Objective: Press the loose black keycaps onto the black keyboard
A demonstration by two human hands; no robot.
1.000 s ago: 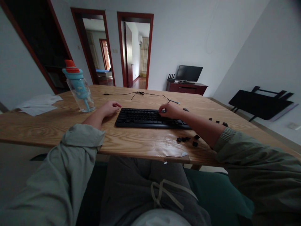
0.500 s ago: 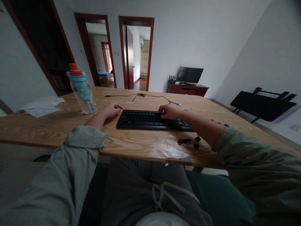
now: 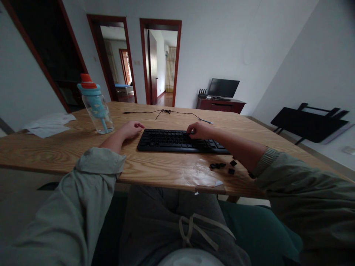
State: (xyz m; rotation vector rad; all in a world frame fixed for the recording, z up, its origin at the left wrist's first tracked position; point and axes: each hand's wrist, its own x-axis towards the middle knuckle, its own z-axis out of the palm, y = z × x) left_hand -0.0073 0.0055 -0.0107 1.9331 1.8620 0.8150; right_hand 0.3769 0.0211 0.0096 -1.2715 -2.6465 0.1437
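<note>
A black keyboard [image 3: 169,142] lies flat on the wooden table [image 3: 155,166]. Over its right half is my right hand [image 3: 200,131], its fingers pinched together at the upper rows of keys; whatever is between the fingertips is too small to make out. My left hand [image 3: 132,130] rests on the table by the keyboard's left end, fingers apart and holding nothing. Several loose black keycaps [image 3: 231,171] lie in front of the keyboard's right end, near my right forearm.
On the left stand a bottle with an orange cap [image 3: 97,107] and white tissues [image 3: 50,123]. A thin black cable [image 3: 166,111] stretches along the table behind the keyboard. The table's front edge runs just before my lap.
My right forearm has shifted slightly down and left, while its fingers stay at nearly the same keys. My left hand has hardly moved.
</note>
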